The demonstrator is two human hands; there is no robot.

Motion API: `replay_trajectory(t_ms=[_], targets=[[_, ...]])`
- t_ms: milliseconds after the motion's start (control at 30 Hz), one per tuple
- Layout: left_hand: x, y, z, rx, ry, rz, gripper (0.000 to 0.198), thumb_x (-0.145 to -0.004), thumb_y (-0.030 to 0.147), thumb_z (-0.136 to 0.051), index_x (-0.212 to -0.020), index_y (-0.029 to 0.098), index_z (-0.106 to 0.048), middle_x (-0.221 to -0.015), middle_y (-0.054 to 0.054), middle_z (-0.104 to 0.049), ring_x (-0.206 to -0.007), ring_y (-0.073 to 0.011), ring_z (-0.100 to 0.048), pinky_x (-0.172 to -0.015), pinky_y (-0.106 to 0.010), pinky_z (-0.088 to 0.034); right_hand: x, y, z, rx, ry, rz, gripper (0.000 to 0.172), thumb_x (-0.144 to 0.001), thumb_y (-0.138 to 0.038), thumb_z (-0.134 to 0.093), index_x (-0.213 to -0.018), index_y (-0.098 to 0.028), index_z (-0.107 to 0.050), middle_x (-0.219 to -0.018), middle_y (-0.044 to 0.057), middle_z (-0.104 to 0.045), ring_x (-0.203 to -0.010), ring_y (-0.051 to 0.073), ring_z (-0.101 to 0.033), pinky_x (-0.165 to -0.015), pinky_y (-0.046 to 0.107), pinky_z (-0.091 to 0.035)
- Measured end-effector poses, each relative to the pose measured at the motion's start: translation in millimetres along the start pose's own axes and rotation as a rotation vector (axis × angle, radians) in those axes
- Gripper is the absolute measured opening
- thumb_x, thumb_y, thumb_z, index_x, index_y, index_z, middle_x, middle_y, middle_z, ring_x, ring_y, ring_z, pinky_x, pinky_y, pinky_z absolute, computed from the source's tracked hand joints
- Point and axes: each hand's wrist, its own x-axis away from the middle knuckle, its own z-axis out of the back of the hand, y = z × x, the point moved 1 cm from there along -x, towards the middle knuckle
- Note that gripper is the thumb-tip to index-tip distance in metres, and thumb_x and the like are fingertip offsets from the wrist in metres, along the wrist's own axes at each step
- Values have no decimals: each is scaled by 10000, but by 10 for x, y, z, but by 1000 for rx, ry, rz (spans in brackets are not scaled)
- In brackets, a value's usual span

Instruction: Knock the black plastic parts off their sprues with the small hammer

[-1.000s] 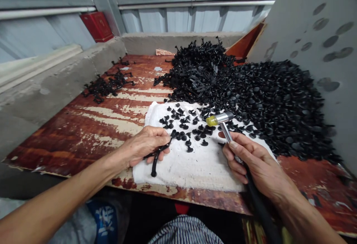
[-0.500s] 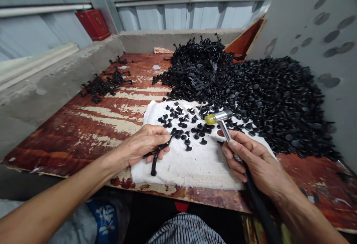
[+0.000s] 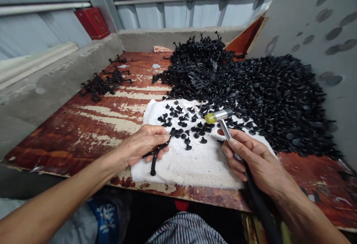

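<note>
My left hand [image 3: 149,141] is closed on a thin black plastic piece [image 3: 154,164] with knobbed ends, pinched between thumb and fingers; part of it is hidden by the hand. My right hand [image 3: 245,154] grips a mallet [image 3: 225,128] with a metal neck, a dark handle and a yellow striking face. The mallet's head is raised over a white cloth [image 3: 184,171], pointing left. Between the two hands, several small black disc-headed plastic parts [image 3: 188,134] lie scattered on the cloth.
A large heap of black disc-headed parts [image 3: 281,99] fills the right side. Behind the cloth rises a pile of knobbed black strips [image 3: 195,65]. A smaller cluster [image 3: 104,84] lies at left on the worn red-brown board [image 3: 83,125]. A red box [image 3: 93,23] stands in the back corner.
Almost nothing differs. Both hands keep their places and their holds, and the view has shifted very slightly.
</note>
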Motion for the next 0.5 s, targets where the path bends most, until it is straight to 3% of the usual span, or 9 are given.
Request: replay_trajectory(t_ms=[367,500], targets=[[-7,53,-39,-88,29,8,197,-772,270,-623,-636,144,-560,-469,12,-572,-308,-42,-405,-269,-130,-259,5,15,9,9,-14,0,250,-818,-423,-713,-910,-231,-582,-626,-65,-523,-387,31,-310,-303,128,-298],[14,151,-54,-192,91,24,206,-814,175,-581,-613,143,-548,-442,17,-564,-309,-62,-453,-262,-130,-287,4,6,2,41,-2,1,284,-804,-450,-714,-912,-233,-565,-623,-69,-512,-388,37,-300,-299,138,-277]])
